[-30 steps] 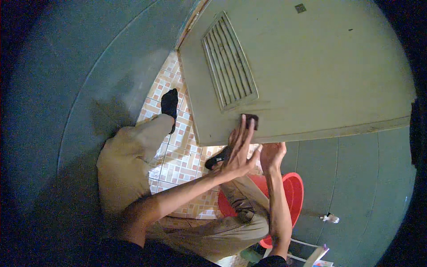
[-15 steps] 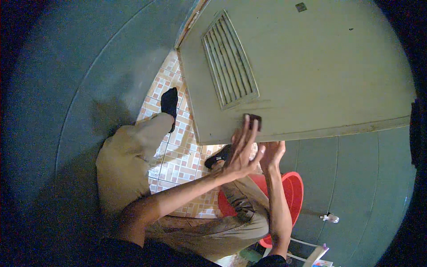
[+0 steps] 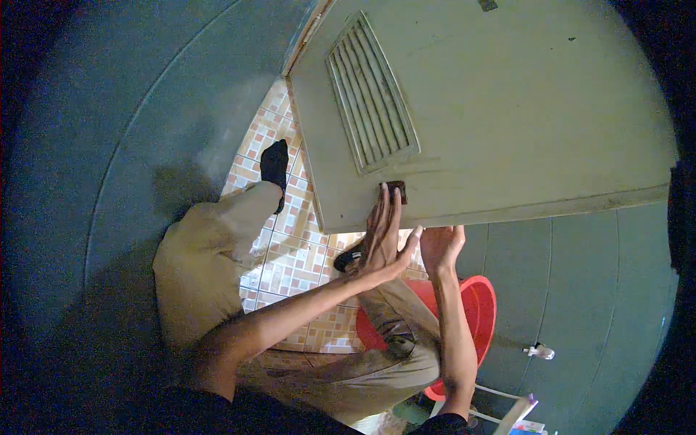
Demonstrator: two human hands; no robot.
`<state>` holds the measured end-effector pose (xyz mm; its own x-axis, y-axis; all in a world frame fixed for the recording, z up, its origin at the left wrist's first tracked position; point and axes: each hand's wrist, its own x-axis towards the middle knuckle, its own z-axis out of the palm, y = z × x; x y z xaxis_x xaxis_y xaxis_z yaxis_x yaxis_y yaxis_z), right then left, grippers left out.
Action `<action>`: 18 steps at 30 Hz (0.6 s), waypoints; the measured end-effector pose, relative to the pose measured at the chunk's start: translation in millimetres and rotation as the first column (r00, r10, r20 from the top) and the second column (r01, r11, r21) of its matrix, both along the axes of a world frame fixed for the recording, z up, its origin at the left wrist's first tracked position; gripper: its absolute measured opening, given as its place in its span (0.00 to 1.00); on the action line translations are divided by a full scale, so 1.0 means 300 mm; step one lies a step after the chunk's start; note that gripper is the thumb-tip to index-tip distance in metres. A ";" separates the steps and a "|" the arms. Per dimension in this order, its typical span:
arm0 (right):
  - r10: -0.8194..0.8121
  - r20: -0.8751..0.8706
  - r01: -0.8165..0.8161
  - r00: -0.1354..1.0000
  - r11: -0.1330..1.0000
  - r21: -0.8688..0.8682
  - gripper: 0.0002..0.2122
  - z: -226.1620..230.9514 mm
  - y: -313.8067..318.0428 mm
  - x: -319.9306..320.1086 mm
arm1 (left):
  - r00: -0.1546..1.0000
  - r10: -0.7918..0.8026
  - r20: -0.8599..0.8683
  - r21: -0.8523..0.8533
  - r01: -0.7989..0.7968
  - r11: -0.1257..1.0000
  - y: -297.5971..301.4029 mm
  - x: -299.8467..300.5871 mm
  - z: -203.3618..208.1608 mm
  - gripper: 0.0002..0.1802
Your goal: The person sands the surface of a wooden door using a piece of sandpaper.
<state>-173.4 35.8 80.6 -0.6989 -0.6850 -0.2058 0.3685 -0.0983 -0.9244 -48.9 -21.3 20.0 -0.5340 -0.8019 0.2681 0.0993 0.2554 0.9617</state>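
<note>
A greenish-beige door (image 3: 507, 123) with a slatted vent (image 3: 373, 94) fills the upper right. My left hand (image 3: 384, 232) presses a small dark rectangular scouring pad (image 3: 396, 192) against its surface, just below the vent. The fingers lie straight along the pad, with the thumb spread away to the right. Beside it, my right hand (image 3: 442, 248) grips the door's near edge, some of its fingers hidden behind the panel. Faint dark streaks run across the door near the pad.
My legs in khaki trousers (image 3: 196, 254) and dark footwear (image 3: 275, 163) rest on the patterned tile floor (image 3: 279, 246). A red tub (image 3: 482, 312) stands behind my right forearm. Grey-green walls (image 3: 580, 290) enclose both sides, with a small tap (image 3: 539, 352) on the right one.
My left hand has slid the scouring pad a short way left along the door. My right hand stays at the door's edge. The view has shifted very slightly.
</note>
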 end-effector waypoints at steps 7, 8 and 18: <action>0.015 0.025 -0.015 1.000 1.000 -0.003 0.25 -0.002 -0.004 -0.002 | 1.000 -0.005 -0.020 0.238 0.010 0.971 -0.029 -0.024 -0.075 0.46; 0.007 0.034 -0.007 0.999 1.000 0.010 0.25 -0.002 0.003 -0.010 | 1.000 -0.014 -0.016 0.182 0.017 0.983 -0.031 -0.017 -0.062 0.46; -0.048 -0.054 0.048 0.997 0.999 -0.011 0.23 0.010 0.001 -0.001 | 0.996 -0.090 0.006 -0.106 0.090 0.990 -0.008 0.027 0.001 0.47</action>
